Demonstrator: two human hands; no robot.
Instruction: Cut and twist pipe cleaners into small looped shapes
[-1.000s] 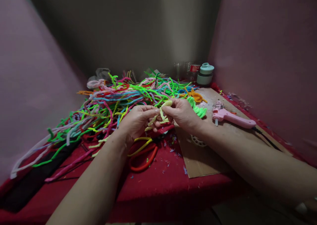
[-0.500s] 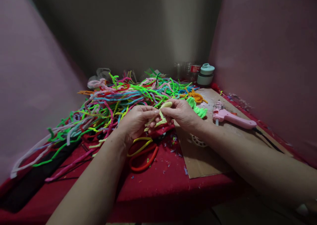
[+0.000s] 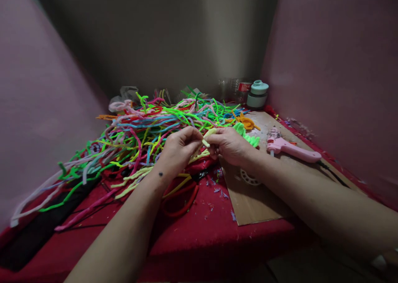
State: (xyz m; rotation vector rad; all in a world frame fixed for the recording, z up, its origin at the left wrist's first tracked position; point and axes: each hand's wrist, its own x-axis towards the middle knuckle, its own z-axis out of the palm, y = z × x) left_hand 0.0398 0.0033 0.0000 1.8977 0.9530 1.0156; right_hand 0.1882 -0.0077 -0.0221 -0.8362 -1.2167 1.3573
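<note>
A pale yellow pipe cleaner [image 3: 206,142], bent into a short loop, is pinched by my right hand [image 3: 230,145]. Against its near side, my left hand [image 3: 182,148] has thumb and fingertips closed on the same pipe cleaner; part of it is hidden by the fingers. Behind and to the left of both hands spreads a tangled heap of coloured pipe cleaners [image 3: 174,116]. Just beyond my right hand lies a bright green bundle of bent pipe cleaners [image 3: 247,135]. Below my left wrist a red pipe cleaner [image 3: 182,211] curves on the cloth.
A pink glue gun [image 3: 294,150] rests on a cardboard sheet [image 3: 264,208] at the right, near a white spool-like ring [image 3: 249,177]. Farther back stand a pale green bottle [image 3: 258,94] and a clear plastic bottle [image 3: 242,88]. Fuzz scraps dot the red tablecloth [image 3: 199,237].
My left hand has turned over, its back now upward, and its fingertips have shifted on the pale yellow pipe cleaner. My right hand stays nearly in place.
</note>
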